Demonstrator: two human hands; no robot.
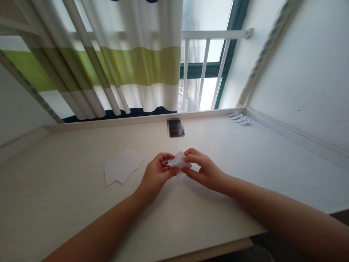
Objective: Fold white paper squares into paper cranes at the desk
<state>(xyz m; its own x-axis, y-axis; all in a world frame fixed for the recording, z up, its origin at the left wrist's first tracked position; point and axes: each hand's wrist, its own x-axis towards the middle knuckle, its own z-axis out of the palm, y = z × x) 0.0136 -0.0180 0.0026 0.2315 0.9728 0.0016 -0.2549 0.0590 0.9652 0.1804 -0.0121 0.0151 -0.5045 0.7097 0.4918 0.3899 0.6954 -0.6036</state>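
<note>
A small folded piece of white paper [178,160] is held up between my two hands, above the pale desk [81,218]. My left hand [159,171], with a ring on one finger, pinches its left side between thumb and fingers. On the other side my right hand [203,169] grips the paper with its thumb below and fingertips above. To the left of my hands lie several loose white paper sheets [121,167], overlapping each other.
A dark, pixelated object [175,127] rests near the desk's back edge. Several small folded white paper pieces [240,118] sit in the far right corner. Behind the raised back edge hang striped curtains [141,65] beside a white railing [208,35]. A white wall [308,83] borders the right.
</note>
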